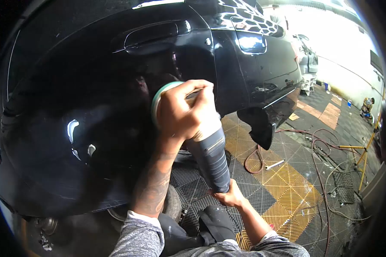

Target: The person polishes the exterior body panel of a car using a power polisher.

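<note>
My left hand (182, 109) is wrapped over the head of a car polisher (212, 158). Lower down, my right hand (230, 196) grips the rear end of its dark, ribbed body. The polisher's round pad (156, 100), with a green rim, faces the glossy black car door (103, 94) and appears to be against it. White blobs of what looks like polish (73, 130) cling to the door left of the pad. A door handle (152, 35) is above, and my left hand partly hides the pad.
The fuel flap (251, 43) and loose rear bumper (261, 128) are to the right. Black and yellow floor tiles (289, 186) carry a wrench (275, 164) and trailing hoses (319, 171). A yellow stand (364, 150) is at far right. A tyre (173, 203) is below the door.
</note>
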`<move>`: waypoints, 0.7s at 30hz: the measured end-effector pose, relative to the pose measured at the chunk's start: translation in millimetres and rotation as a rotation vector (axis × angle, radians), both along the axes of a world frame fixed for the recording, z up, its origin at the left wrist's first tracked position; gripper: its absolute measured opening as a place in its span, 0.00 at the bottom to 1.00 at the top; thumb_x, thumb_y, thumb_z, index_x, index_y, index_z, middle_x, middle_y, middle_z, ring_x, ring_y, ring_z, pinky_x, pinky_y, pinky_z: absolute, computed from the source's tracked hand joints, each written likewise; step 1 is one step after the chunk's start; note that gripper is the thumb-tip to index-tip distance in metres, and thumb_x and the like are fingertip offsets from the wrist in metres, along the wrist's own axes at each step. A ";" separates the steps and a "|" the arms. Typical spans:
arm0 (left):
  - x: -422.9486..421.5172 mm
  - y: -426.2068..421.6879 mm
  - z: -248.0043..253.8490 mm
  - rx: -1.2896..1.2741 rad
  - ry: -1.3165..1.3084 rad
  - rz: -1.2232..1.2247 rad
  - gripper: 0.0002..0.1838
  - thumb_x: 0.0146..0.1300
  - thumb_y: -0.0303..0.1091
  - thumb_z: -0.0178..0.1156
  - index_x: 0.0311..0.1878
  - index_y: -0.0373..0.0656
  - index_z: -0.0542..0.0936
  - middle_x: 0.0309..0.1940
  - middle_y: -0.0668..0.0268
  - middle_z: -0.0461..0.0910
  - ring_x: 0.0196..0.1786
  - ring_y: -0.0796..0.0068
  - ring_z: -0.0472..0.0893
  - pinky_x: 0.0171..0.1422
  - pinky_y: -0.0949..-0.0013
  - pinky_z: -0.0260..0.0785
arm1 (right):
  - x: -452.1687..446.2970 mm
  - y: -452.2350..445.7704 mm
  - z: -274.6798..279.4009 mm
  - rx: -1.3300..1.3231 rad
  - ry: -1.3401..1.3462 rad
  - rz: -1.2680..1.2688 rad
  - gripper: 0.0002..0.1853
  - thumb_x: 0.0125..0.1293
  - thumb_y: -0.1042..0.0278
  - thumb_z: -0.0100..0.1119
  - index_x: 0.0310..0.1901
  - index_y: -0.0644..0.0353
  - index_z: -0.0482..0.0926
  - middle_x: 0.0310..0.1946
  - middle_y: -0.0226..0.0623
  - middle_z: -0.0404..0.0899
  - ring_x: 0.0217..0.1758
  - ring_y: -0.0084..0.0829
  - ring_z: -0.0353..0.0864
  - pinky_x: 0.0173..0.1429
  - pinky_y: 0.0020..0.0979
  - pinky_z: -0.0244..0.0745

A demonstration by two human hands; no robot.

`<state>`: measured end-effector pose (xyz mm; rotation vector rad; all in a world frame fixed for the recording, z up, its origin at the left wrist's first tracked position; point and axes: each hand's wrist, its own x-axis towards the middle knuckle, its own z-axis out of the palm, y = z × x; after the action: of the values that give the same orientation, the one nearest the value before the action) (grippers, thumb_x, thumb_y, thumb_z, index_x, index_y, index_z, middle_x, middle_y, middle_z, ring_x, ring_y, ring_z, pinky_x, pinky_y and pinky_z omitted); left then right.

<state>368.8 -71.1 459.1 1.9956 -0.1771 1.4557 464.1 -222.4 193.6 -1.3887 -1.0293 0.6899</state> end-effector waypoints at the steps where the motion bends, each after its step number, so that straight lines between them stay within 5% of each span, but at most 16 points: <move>1: 6.1 -6.5 5.4 0.027 0.020 0.029 0.12 0.64 0.31 0.61 0.43 0.31 0.86 0.32 0.61 0.87 0.36 0.76 0.86 0.44 0.71 0.78 | 0.7 -2.2 2.3 -0.002 -0.011 -0.004 0.19 0.54 0.64 0.76 0.43 0.68 0.84 0.35 0.35 0.87 0.39 0.24 0.84 0.49 0.32 0.80; 11: 38.8 -7.2 13.8 0.034 0.078 -0.012 0.11 0.64 0.33 0.64 0.41 0.34 0.86 0.29 0.63 0.87 0.33 0.74 0.87 0.43 0.70 0.79 | 0.4 4.5 11.9 0.137 -0.125 -0.185 0.23 0.53 0.62 0.80 0.43 0.69 0.83 0.36 0.34 0.86 0.37 0.24 0.82 0.46 0.30 0.78; 13: 41.3 -4.0 9.3 0.166 -0.112 0.080 0.14 0.63 0.35 0.67 0.46 0.34 0.85 0.34 0.60 0.87 0.38 0.71 0.87 0.47 0.68 0.79 | 3.9 3.9 7.6 0.065 -0.113 -0.217 0.22 0.53 0.63 0.80 0.43 0.69 0.83 0.35 0.34 0.86 0.37 0.23 0.82 0.46 0.30 0.78; 15: 24.9 -6.6 -8.7 0.327 -0.311 0.299 0.27 0.59 0.35 0.71 0.60 0.35 0.76 0.54 0.53 0.80 0.54 0.63 0.81 0.61 0.61 0.73 | 15.8 7.0 -2.1 0.150 -0.074 -0.170 0.22 0.53 0.63 0.80 0.43 0.69 0.84 0.35 0.33 0.87 0.38 0.23 0.82 0.46 0.30 0.78; 16: 15.1 -7.8 -33.7 0.356 -0.422 0.433 0.29 0.58 0.35 0.72 0.60 0.35 0.73 0.55 0.53 0.76 0.54 0.59 0.79 0.62 0.59 0.71 | 20.3 3.3 -0.4 0.127 -0.059 -0.140 0.21 0.53 0.63 0.79 0.43 0.68 0.84 0.35 0.32 0.86 0.37 0.22 0.81 0.45 0.30 0.78; 18: -7.2 -16.5 -101.2 0.152 -0.393 0.418 0.27 0.56 0.36 0.74 0.54 0.35 0.72 0.43 0.60 0.73 0.44 0.68 0.75 0.52 0.63 0.71 | 28.1 -1.0 -4.1 0.140 -0.041 -0.109 0.21 0.53 0.63 0.80 0.43 0.68 0.84 0.35 0.32 0.86 0.37 0.22 0.81 0.45 0.29 0.78; 21: -6.8 -37.0 -178.8 -0.376 0.077 0.103 0.35 0.57 0.45 0.76 0.60 0.35 0.71 0.47 0.63 0.76 0.48 0.72 0.76 0.55 0.65 0.72 | 25.3 -10.4 12.5 0.124 -0.052 -0.082 0.21 0.53 0.64 0.80 0.44 0.68 0.83 0.34 0.30 0.85 0.36 0.21 0.80 0.44 0.29 0.77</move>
<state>362.0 -108.1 280.3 1.7675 0.2208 1.3554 489.4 -232.8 206.1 -1.3389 -1.0325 0.5239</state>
